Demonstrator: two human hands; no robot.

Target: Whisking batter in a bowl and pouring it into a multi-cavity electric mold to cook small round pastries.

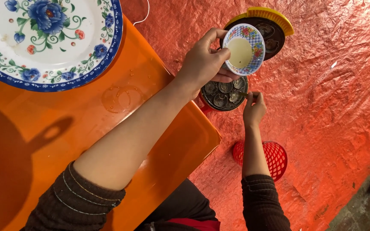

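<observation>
The left hand wrapped its fingers round a small checked-rim floral bowl of pale batter, holding it level just above the round dark moulded pan. The right hand pinched a thin utensil at the pan's edge, apparently tending its hollows.

An orange table holds a big flowery plate, far from the fingers. The red mat holds a dark pan right under the fingers, and a red basket nearby.

glossy orange plastic table, crinkled shiny red tarp, glazed ceramic bowl, dark matt metal mould pan.
</observation>
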